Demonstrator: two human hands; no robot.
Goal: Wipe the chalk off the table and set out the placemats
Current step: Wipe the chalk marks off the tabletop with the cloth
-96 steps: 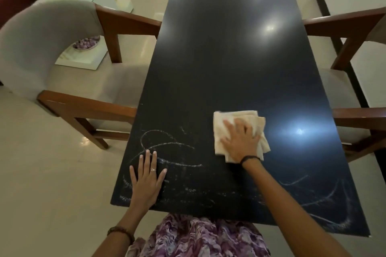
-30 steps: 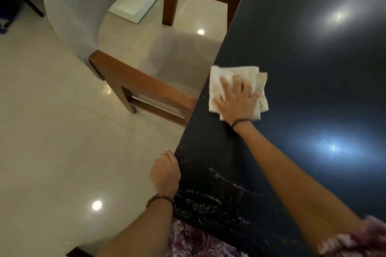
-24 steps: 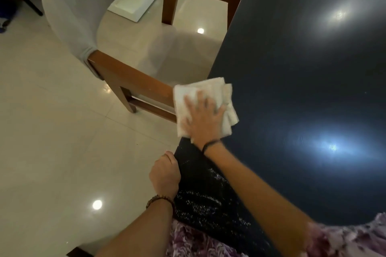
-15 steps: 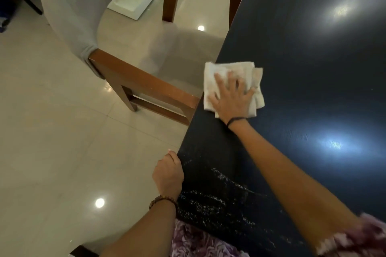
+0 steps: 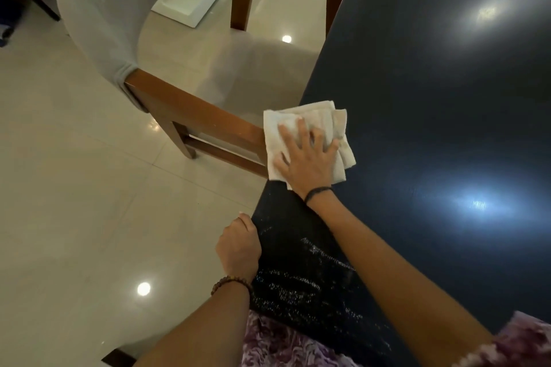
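My right hand (image 5: 307,158) presses flat, fingers spread, on a folded cream cloth (image 5: 337,128) that hangs partly over the left edge of the black table (image 5: 432,98). Faint white chalk smears (image 5: 301,283) cover the table's near left corner, below my right forearm. My left hand (image 5: 238,247) grips the table's left edge near that corner, its fingers curled under and hidden. No placemats are in view.
A chair with a grey back (image 5: 98,18) and wooden frame (image 5: 193,116) stands close to the table's left side. Pale glossy floor tiles (image 5: 74,202) spread to the left. A white low object (image 5: 193,6) lies beyond the chair.
My right hand slid the cloth back towards me and left, over the table's edge, after a stroke away. The left hand has stayed on the edge; it lay flat on the table 3 seconds ago.
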